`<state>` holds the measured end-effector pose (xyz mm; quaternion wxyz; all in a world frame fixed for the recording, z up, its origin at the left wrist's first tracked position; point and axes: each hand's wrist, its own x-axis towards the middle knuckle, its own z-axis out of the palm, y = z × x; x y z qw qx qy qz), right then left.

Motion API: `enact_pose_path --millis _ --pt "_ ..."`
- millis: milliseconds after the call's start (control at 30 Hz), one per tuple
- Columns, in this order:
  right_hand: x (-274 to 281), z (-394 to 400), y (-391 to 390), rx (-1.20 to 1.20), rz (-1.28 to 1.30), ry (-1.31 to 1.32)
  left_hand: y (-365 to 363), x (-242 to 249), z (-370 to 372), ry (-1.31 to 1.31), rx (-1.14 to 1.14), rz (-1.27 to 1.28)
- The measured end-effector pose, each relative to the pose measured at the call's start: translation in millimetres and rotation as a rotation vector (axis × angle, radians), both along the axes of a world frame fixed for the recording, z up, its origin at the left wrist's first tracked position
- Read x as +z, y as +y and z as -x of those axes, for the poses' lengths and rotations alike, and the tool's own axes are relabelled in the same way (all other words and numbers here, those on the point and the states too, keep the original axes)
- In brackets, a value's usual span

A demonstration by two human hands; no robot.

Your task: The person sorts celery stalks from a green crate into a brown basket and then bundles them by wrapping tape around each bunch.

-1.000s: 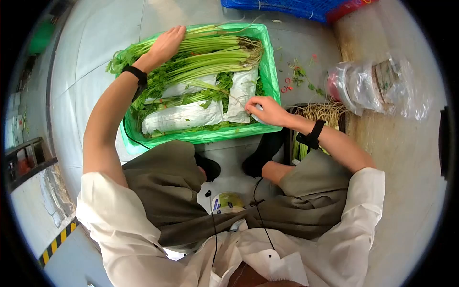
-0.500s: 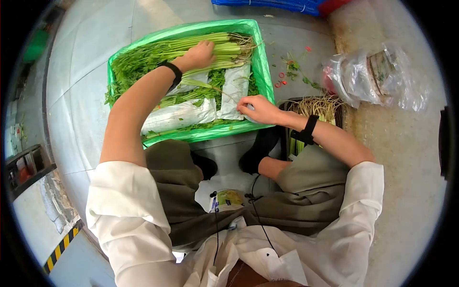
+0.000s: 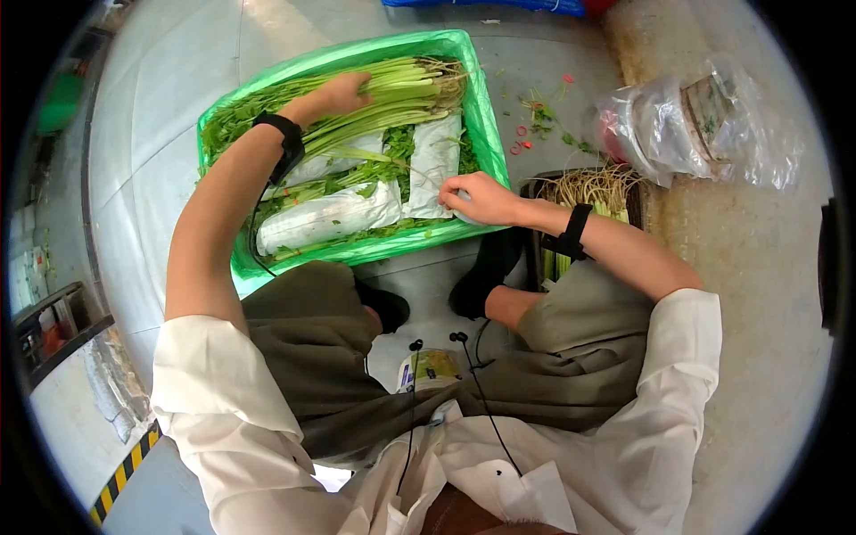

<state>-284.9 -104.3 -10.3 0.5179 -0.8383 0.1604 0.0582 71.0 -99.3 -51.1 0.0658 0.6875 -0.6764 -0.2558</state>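
Note:
Long celery bunches [image 3: 406, 98] lie across the back of a green-lined crate [image 3: 486, 98], roots toward the right and leaves toward the left. My left hand [image 3: 341, 93] rests over the stalks, its thumb and forefinger apart. White wrapped bundles [image 3: 332, 217] lie in the crate's front part among loose leaves; another wrapped bundle [image 3: 434, 165] stands crosswise at the right. My right hand [image 3: 481, 198] is at the crate's front right rim, fingers curled together around the end of a thin celery stalk [image 3: 419, 171]. Its palm side is hidden.
Beside my right forearm, a dark container [image 3: 631, 201] holds more rooted stalks. Clear plastic bags [image 3: 660, 134] cover something round at the right. Red rings [image 3: 521, 131] and leaf scraps litter the floor. A printed tub [image 3: 430, 369] is between my legs.
My left hand has slid left along the celery stalks and its fingers have loosened. My right hand stays by the rim. The view has shifted slightly.

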Motion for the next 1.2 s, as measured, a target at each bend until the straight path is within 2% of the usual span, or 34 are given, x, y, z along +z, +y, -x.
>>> enact_pose_path --millis 133,200,300,333,400,433,500,533,600,700,733,833,900,1033,1133,1200 --pt "1.4 -1.2 0.0 0.023 -0.001 -0.002 -7.5 16.6 6.1 -0.047 -0.009 -0.083" --pt "4.4 -1.3 0.6 0.037 -0.015 -0.003 -9.9 24.5 1.2 -0.171 0.004 -0.020" --pt "4.3 -2.4 -0.9 0.011 -0.007 0.007 -4.3 22.7 -14.3 -0.063 0.010 0.145" --pt "3.0 -2.4 -2.0 0.010 -0.010 0.005 0.2 41.1 -7.3 -0.065 0.009 0.143" --pt "0.6 -1.4 -2.9 0.006 -0.015 -0.005 3.6 72.3 2.0 0.281 0.110 -0.344" --pt "-1.3 -1.0 -0.4 0.005 -0.018 -0.005 5.0 65.1 -0.9 0.281 0.110 -0.347" --pt "-3.7 0.8 -0.6 0.001 -0.007 0.009 5.9 36.4 -10.6 -0.178 -0.068 -0.248" --pt "-2.9 2.0 -0.4 -0.001 -0.004 0.014 9.7 15.0 -18.5 -0.174 -0.070 -0.245" --pt "-1.7 2.0 1.7 0.014 0.008 -0.016 19.8 -20.1 -33.1 -0.062 -0.137 -0.035" --pt "-5.4 1.9 2.0 0.022 -0.029 0.053 35.8 8.2 6.7 -0.137 -0.068 -0.059" --pt "-6.2 0.6 2.3 0.026 -0.028 0.052 38.9 6.2 12.0 -0.178 -0.080 0.039" --pt "-3.1 0.8 3.0 0.031 -0.013 0.024 31.0 11.6 31.2 -0.303 -0.045 -0.038" --pt "-0.5 -1.8 4.3 0.015 -0.034 0.030 30.7 7.0 41.2 -0.334 -0.039 0.027" --pt "-4.1 -3.0 4.9 0.035 -0.022 0.022 39.4 -5.7 52.2 -0.466 -0.056 0.235" --pt "-3.3 0.6 4.7 0.038 -0.032 0.018 48.5 -5.7 43.3 -0.483 -0.128 0.297" --pt "-3.5 0.3 6.3 0.013 -0.033 0.047 51.4 -5.0 35.6 -0.453 -0.099 0.264"
